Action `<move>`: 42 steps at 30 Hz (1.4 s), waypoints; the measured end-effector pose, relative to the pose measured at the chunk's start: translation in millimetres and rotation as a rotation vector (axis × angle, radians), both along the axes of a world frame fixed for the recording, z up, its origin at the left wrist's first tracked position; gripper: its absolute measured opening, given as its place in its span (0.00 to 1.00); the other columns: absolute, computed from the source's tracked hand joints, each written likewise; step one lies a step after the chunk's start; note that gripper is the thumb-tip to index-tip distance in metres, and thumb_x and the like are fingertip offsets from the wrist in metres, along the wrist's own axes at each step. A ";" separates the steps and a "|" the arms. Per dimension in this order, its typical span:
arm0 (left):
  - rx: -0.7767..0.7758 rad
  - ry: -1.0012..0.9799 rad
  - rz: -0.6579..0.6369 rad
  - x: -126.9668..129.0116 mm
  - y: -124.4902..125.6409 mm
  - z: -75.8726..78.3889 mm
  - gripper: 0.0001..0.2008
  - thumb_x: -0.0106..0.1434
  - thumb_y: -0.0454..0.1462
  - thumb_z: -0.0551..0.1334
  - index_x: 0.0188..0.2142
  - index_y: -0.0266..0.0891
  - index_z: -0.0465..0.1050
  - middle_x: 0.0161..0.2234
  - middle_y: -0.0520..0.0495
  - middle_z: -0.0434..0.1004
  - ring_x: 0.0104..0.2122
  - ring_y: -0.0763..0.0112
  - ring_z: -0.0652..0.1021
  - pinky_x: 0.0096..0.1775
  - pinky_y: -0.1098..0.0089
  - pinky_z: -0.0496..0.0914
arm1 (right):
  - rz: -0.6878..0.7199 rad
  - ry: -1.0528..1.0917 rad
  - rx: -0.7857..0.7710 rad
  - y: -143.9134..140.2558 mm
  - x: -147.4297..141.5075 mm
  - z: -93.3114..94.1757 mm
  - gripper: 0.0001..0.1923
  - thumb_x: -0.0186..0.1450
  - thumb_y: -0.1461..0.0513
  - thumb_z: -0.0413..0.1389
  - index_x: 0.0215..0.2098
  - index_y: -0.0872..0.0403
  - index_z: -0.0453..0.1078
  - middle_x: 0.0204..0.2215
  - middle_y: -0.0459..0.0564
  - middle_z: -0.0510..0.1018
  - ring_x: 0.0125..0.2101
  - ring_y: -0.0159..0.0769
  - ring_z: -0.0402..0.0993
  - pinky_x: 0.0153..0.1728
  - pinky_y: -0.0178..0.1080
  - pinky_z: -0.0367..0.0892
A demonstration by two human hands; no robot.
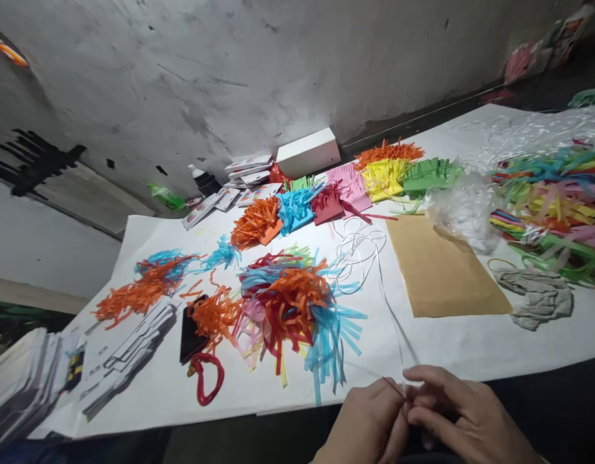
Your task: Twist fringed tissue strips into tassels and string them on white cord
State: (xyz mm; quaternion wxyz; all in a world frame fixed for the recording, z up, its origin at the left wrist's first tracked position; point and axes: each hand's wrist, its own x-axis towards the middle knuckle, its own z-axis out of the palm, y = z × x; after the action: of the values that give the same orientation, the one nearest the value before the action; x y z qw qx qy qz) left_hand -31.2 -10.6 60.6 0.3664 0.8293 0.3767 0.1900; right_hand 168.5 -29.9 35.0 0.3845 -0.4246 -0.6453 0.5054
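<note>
My left hand (369,422) and my right hand (459,415) meet at the bottom edge, just in front of the white table sheet (471,341). Between their fingertips they pinch a thin red strip (394,386) and the end of a thin white string (398,335). The string runs up the sheet to a loose coil (355,254). A mixed pile of orange, red, blue and pink paper tassels (287,303) lies just left of the string.
A brown paper sheet (442,270) and a grey cloth (536,296) lie to the right. Rows of coloured fringed paper (355,187) sit at the back beside a white box (309,151). Card stacks (127,351), a black phone (191,332) and a red loop (207,380) are at left.
</note>
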 end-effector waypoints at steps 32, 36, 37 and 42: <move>-0.327 -0.672 0.327 12.1 -6.1 -16.8 0.12 0.67 0.45 0.66 0.34 0.40 0.83 0.30 0.45 0.81 0.31 0.69 0.77 0.35 0.71 0.68 | 0.002 0.180 -0.391 -0.1 -7.0 2.5 0.16 0.66 0.51 0.61 0.32 0.51 0.63 0.24 0.38 0.72 0.21 0.29 0.76 0.24 0.29 0.68; -0.361 -0.714 0.286 11.2 -5.5 -19.6 0.10 0.67 0.44 0.67 0.34 0.41 0.84 0.30 0.46 0.80 0.30 0.71 0.77 0.35 0.72 0.68 | 0.024 0.356 -0.533 0.2 -10.3 -0.5 0.18 0.64 0.50 0.64 0.33 0.51 0.61 0.24 0.37 0.69 0.19 0.27 0.71 0.22 0.29 0.65; -0.355 -0.719 0.284 11.1 -5.5 -20.2 0.10 0.67 0.44 0.67 0.35 0.42 0.84 0.30 0.46 0.80 0.31 0.71 0.76 0.35 0.72 0.68 | 0.013 0.347 -0.504 1.0 -9.6 -1.6 0.18 0.64 0.51 0.64 0.34 0.51 0.62 0.24 0.37 0.68 0.19 0.27 0.70 0.22 0.29 0.64; -0.324 -0.786 0.273 12.2 -4.8 -21.4 0.07 0.68 0.42 0.65 0.38 0.46 0.84 0.29 0.49 0.76 0.31 0.72 0.75 0.38 0.71 0.68 | -0.054 0.236 -0.127 6.4 -1.9 -3.4 0.25 0.56 0.57 0.71 0.50 0.46 0.73 0.43 0.47 0.74 0.25 0.27 0.67 0.26 0.30 0.68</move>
State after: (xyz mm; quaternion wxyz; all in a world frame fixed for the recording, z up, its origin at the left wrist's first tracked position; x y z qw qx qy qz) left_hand -19.0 -15.4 39.1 0.5785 0.5685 0.3399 0.4760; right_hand 166.6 -23.5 31.6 0.4435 -0.4032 -0.5506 0.5811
